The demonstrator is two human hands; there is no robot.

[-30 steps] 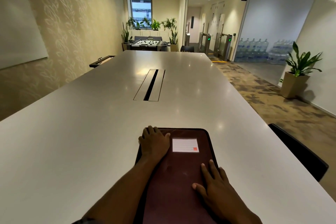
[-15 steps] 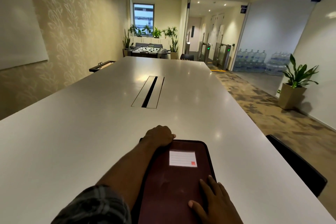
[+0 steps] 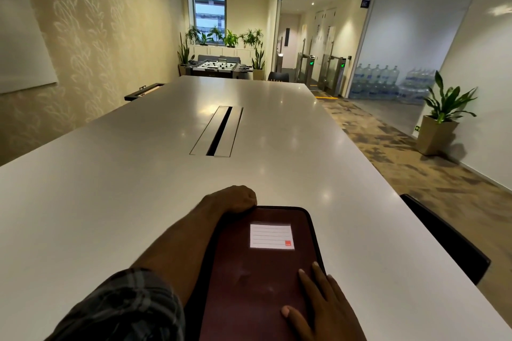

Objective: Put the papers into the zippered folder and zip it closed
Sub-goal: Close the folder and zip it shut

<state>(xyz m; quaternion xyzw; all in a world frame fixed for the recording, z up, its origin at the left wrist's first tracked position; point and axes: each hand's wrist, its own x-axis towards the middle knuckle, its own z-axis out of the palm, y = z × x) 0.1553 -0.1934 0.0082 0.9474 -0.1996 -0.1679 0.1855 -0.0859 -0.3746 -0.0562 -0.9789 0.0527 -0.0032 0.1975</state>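
A dark maroon zippered folder [image 3: 249,279] with a black zip edge lies flat and closed on the white table [image 3: 110,188] near its front edge. It has a white label [image 3: 271,237] on its cover. My left hand [image 3: 232,199] is curled over the folder's far left corner, fingers closed on the zip edge; what they pinch is hidden. My right hand [image 3: 318,310] rests flat on the folder's near right part, fingers spread. No papers are in sight.
A cable slot [image 3: 219,131] runs along the table's middle. A black chair [image 3: 443,235] stands at the table's right edge. A potted plant [image 3: 440,119] stands by the right wall, and a football table [image 3: 219,66] beyond the far end.
My left hand moved from lying flat on the cover to the folder's far left corner and curled shut there. My right hand slid slightly nearer to me.
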